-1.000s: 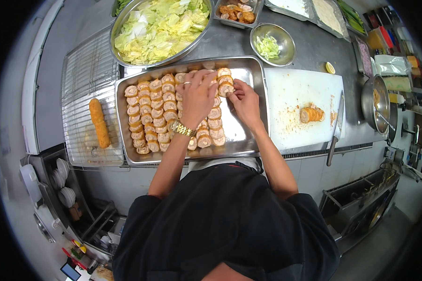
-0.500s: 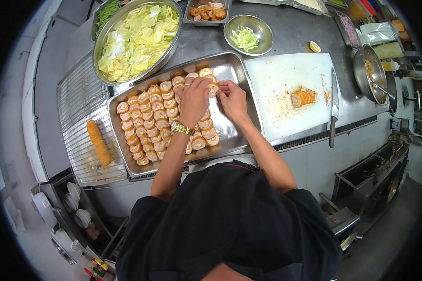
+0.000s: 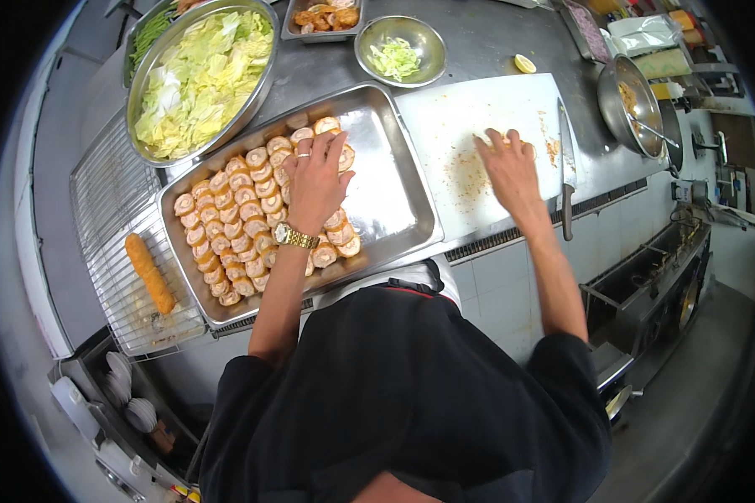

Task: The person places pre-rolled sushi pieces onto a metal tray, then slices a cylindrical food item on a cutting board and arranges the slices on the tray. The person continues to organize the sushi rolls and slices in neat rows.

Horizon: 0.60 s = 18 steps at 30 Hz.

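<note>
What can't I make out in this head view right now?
All in the head view:
White board: the patch under the right hand, covered by it.
Rolled slices: those beneath the left hand.
Small metal tray: far side, cut off by the upper edge.

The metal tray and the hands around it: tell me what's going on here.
A person in a black top has the left hand at rows of sliced rolls in the metal tray, whose right side is bare. The right hand is at the white cutting board; what lies under its fingers is mostly hidden. A knife lies at the board's right edge, and one golden roll sits on the wire rack.
</note>
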Tool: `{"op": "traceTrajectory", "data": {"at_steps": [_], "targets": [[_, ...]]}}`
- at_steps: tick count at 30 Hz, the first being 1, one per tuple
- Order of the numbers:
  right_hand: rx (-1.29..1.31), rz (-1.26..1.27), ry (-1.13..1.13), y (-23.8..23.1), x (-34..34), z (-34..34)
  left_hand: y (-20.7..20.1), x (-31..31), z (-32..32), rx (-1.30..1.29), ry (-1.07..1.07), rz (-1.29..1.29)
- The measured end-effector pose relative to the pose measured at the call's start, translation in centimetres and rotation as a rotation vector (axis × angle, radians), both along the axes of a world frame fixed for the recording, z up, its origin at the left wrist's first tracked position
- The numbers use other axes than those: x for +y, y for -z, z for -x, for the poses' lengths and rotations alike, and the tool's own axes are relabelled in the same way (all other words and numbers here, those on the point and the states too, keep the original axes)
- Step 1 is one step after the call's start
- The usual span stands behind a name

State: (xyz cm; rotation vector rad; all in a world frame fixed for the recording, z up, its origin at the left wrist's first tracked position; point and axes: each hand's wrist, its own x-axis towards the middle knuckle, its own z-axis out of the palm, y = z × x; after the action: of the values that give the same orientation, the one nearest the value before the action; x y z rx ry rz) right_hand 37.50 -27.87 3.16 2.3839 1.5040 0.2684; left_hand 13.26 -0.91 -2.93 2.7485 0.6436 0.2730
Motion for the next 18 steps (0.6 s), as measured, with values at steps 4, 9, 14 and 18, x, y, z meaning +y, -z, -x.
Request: {"op": "traceTrajectory", "data": {"at_steps": [4,9,14,18], "targets": [[0.050,0.155,-0.074,1.6,-1.7,-2.8,-0.4,0.1,0.3,0.001,-0.053,-0.002],[0.081,0.134,-0.106,3.2,-1.6,-4.0,-0.7,0.6,2.2,-0.186,-0.273,0.036],[0.124,0.148,-0.076,1.7,-0.5,-4.3,-1.4,0.9,6.5,-0.261,-0.399,-0.023],[0.361,-0.178,0.029,-2.4,0.4,-2.2,-2.0,0.6,10.5,-0.286,-0.522,-0.034]]}}
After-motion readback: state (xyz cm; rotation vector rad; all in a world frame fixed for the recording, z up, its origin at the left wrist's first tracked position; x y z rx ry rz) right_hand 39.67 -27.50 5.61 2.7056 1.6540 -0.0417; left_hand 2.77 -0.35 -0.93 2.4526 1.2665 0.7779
